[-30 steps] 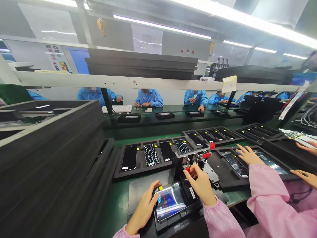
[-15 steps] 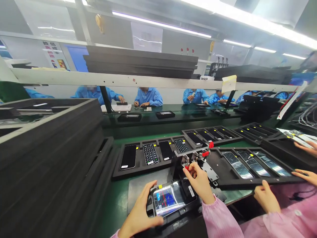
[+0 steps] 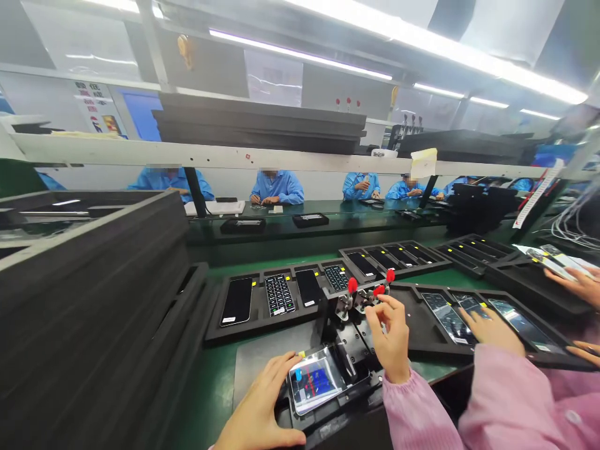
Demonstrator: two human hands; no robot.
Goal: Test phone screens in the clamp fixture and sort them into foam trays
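Note:
A phone-like device [image 3: 315,382] with a lit, colourful screen lies in a black fixture [image 3: 340,400] at the bottom centre. My left hand [image 3: 265,406] is open at the fixture's left side, its fingers at the device's edge and its thumb near the front. Behind the device stand metal toggle clamps with red tips [image 3: 352,286]. The clamp nearest the device has its red tip upright. My right hand [image 3: 390,331] is beside the clamps on their right, thumb and index finger curled towards each other; what lies between them, if anything, is too small to make out.
A black foam tray [image 3: 257,331] with phones lies behind the fixture. Another tray [image 3: 422,347] stands to the right, where a co-worker's hand [image 3: 492,328] reaches over the phones. Tall black foam trays [image 3: 94,325] are stacked left. Workers in blue sit beyond the shelf.
The near clamp's red tip has risen, and my right hand has come off it to the right. The device sits slightly tilted. A co-worker's hand has reached onto the right tray.

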